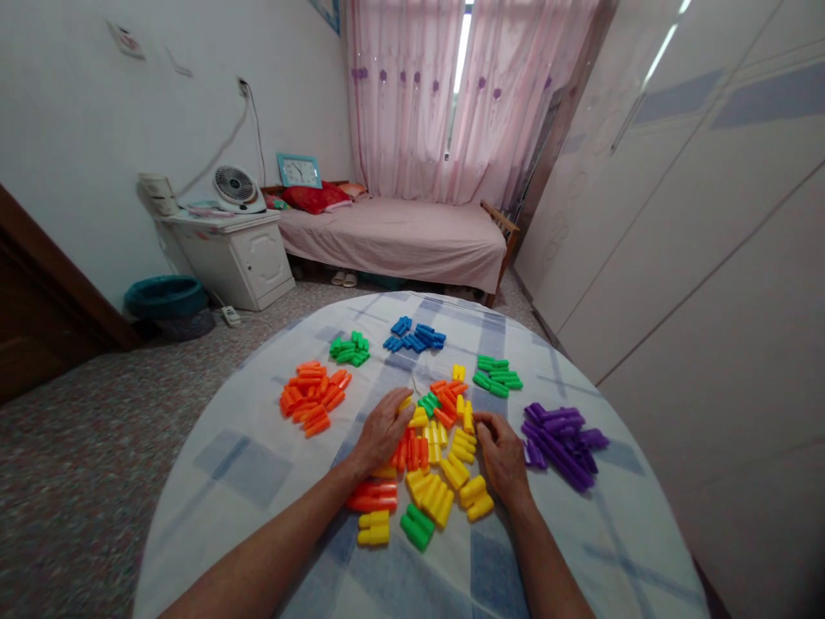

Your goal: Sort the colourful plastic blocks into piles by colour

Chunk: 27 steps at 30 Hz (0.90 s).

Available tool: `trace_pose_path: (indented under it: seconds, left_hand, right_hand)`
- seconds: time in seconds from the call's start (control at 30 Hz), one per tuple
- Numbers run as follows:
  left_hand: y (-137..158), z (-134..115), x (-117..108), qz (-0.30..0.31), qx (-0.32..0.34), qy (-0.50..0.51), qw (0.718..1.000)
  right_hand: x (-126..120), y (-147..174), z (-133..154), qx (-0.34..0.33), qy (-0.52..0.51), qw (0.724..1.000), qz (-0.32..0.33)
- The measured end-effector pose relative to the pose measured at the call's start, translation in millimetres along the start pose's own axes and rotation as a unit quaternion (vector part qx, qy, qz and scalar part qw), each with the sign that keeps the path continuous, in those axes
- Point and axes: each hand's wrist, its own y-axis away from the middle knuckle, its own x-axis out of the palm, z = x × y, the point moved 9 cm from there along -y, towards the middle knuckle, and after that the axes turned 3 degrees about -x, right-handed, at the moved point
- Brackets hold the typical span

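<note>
Curves left hand (385, 427) loosely over yellow, orange and green plastic double-tube pieces (438, 500), central on blue-checked white tablecloth (212, 507); half-curls right hand (501, 453) beside them. Cannot tell either hand's grip.

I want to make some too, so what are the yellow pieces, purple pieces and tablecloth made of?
Yellow pieces: probably hard plastic, smooth and slightly shiny, with pale highlights on their rounded shapes.
Purple pieces: likely plastic too, by their even colour and slight gloss.
Tablecloth: maybe cloth; it looks matte, without sharp reflections, but could be coated.
</note>
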Motion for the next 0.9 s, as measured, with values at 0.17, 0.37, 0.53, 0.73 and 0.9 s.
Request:
trace_pose_path:
  seconds: [0.17, 0.37, 0.53, 0.73, 0.9]
  left_hand:
    - [1, 6, -7, -0.01, -0.001, 0.087, 0.996]
    - [-1, 9, -11, -0.03, -0.015, 0.102, 0.994]
    - [-9, 18, -12, -0.043, -0.037, 0.111, 0.992]
    - [-12, 20, -11, -0.041, -0.036, 0.126, 0.991]
    - [-12, 18, -12, -0.04, -0.038, 0.13, 0.99]
  right_hand:
    - [0, 2, 3, -0.004, 0.018, 1.0, 0.008]
    - [1, 8, 14, -0.04, 0.063, 0.997, 0.018]
    - [16, -10, 61, -0.154, 0.132, 0.977, 0.064]
    - [68, -35, 86, -0.208, 0.245, 0.921, 0.22]
    - [92, -39, 84, -0.207, 0.261, 0.898, 0.287]
